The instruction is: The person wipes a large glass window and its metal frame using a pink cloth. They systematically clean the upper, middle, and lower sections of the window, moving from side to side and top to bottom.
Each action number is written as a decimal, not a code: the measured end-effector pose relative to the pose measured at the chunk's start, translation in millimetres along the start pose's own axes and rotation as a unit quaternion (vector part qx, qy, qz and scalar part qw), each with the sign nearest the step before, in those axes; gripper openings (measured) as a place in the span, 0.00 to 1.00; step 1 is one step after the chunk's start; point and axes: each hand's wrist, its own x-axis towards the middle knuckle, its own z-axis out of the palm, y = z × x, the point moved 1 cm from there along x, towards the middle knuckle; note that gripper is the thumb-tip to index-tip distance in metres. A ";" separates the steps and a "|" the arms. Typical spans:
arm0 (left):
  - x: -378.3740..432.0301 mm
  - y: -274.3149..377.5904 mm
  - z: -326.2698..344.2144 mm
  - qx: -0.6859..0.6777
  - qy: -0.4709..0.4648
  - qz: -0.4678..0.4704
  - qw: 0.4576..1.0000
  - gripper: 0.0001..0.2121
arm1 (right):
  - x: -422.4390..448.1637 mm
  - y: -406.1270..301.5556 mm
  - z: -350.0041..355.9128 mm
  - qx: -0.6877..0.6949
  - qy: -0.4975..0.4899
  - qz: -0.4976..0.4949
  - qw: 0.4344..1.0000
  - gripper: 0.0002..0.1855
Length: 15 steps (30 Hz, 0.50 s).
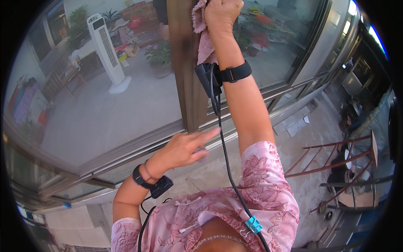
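Note:
My right hand (224, 14) is raised at the top of the view, closed around a pink fluffy cloth (206, 47). The cloth hangs against the brown window frame (184, 63) between two glass panes, and its upper end is cut off by the picture's edge. My left hand (185, 149) is in front of my chest, slightly blurred, with its index finger stretched out and no object visible in it. Its fingertip overlaps the black cable (224, 141) in view; whether they touch I cannot tell. A large glass pane (126, 104) spans the left side.
Black devices are strapped to both wrists, and a teal binder clip (253, 224) holds the cable on my shirt. Behind the glass stand a white tower fan (108, 52), potted plants and a person's leg. A rusty metal ladder (333, 160) is at the right above the concrete floor (302, 201).

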 end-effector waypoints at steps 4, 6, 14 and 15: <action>39.5 -7.9 17.8 -0.090 0.018 -0.024 0.996 0.17 | -1.8 -4.5 -4.4 0.288 0.046 0.184 0.939 0.11; 44.8 -12.1 20.5 -0.133 0.045 -0.033 0.990 0.14 | -2.5 -7.9 -8.9 0.384 0.048 0.249 0.888 0.10; -6.2 4.8 -26.3 0.265 0.357 0.026 0.895 0.13 | 0.8 -17.7 -48.8 0.381 -0.058 0.167 0.907 0.11; -21.1 2.8 -32.6 0.283 0.385 0.049 0.877 0.14 | 7.1 -15.7 -55.7 0.299 -0.037 0.125 0.945 0.11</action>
